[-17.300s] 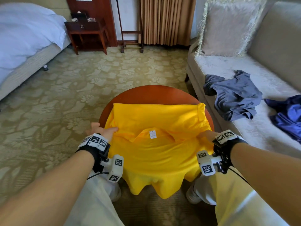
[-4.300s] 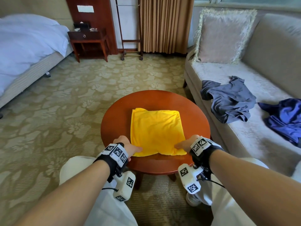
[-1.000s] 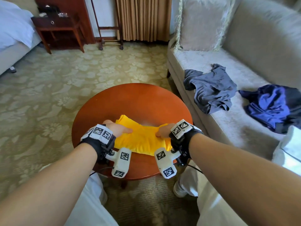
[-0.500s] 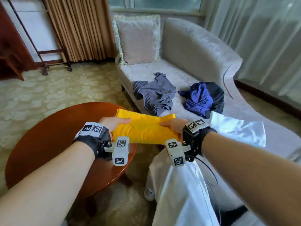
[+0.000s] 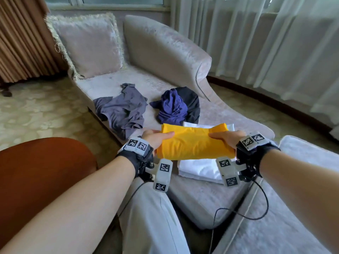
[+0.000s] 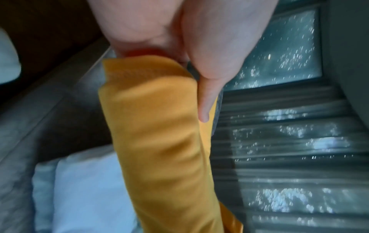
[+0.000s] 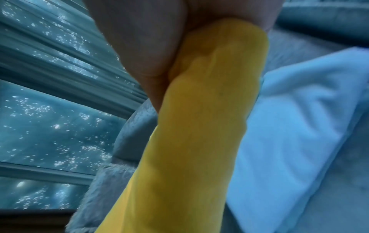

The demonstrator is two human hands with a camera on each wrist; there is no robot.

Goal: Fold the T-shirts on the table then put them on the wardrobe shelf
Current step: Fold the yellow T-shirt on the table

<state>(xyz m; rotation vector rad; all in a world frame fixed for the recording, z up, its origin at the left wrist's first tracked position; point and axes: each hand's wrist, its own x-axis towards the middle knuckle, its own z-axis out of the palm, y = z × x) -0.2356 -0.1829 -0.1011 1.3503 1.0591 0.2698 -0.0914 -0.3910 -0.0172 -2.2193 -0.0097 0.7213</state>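
Now both hands, left (image 5: 156,139) and right (image 5: 230,138), gripping opposite ends of the folded yellow T-shirt (image 5: 192,143), thumbs on top.

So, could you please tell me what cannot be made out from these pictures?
- Wardrobe shelf: in no view.
- White cloth: head view, partly hidden by the yellow shirt; folded or not, unclear.
- Fingers under the shirt: hidden by fabric on both the left hand and the right hand.
- Dark garment: mostly behind the blue one.
- Wrist views: blurred backgrounds.
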